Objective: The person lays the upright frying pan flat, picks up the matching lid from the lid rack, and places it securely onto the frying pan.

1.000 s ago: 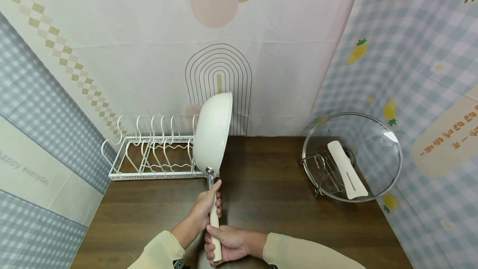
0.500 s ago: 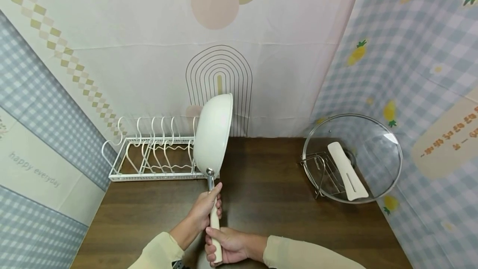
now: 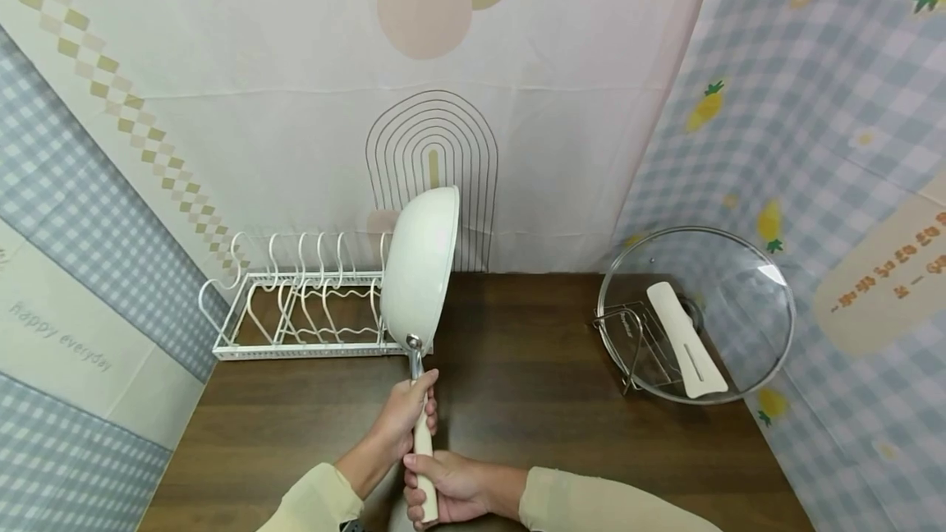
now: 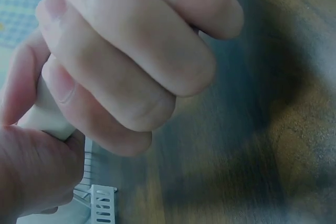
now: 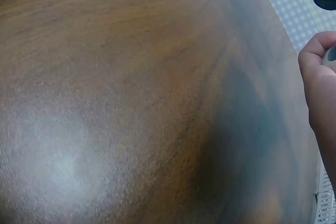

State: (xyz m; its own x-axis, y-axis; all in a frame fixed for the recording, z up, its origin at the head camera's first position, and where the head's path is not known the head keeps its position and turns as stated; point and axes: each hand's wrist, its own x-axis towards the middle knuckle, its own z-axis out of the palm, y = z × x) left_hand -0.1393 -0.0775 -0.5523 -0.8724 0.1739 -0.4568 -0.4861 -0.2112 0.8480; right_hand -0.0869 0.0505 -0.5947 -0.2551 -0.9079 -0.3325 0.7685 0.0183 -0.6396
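Beyond and left of the left hand [image 3: 402,413], a white wire rack [image 3: 310,349] stands, partly screened by the smooth, round-bottomed pan [image 3: 418,269] turned sideways. That hand and the right hand [image 3: 447,487] curl round its pale handle [image 3: 423,437]. Well rightward, a glass lid [image 3: 687,339] tilts.

The head view looks forward and down over a brown wood-grain table [image 3: 547,433]; the left wrist view, very close, faces the left hand [image 4: 118,59]; the right wrist view faces mostly table. All share a white wire rack [image 3: 303,350].
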